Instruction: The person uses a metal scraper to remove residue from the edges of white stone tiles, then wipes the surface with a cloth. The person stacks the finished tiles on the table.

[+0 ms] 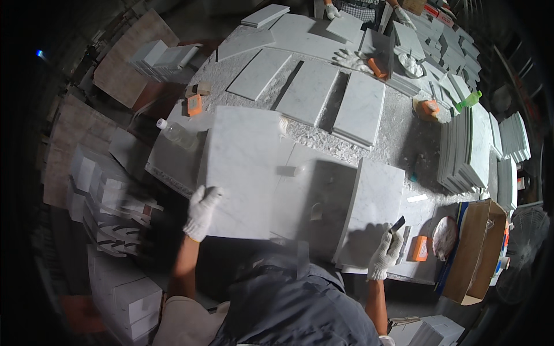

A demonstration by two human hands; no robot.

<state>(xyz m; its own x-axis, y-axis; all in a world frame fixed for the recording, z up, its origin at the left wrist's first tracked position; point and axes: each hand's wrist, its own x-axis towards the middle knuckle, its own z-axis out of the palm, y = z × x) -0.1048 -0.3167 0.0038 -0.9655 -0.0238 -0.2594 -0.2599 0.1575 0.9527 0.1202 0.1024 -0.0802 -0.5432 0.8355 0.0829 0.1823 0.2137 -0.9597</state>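
My left hand (202, 212), in a white knit glove, grips the left edge of a large white marble tile (242, 167). That tile is raised at the near left of the table. In my right hand (385, 254), also gloved, is a scraper with a small dark flat blade (398, 224) pointing up and away; its handle is hidden by the fingers. Just left of the right hand lies a small stack of grey-veined tiles (375, 196). Between the two hands another flat tile (314, 184) lies partly in shadow. An orange block (420, 248) sits to the right.
An open cardboard box (474, 254) stands at the right edge. Upright tiles (461, 150) are stacked behind it. Several tiles (309, 92) lie across the debris-strewn table, with a plastic bottle (176, 134) at left. Another person's gloved hand (332, 11) shows at the far side.
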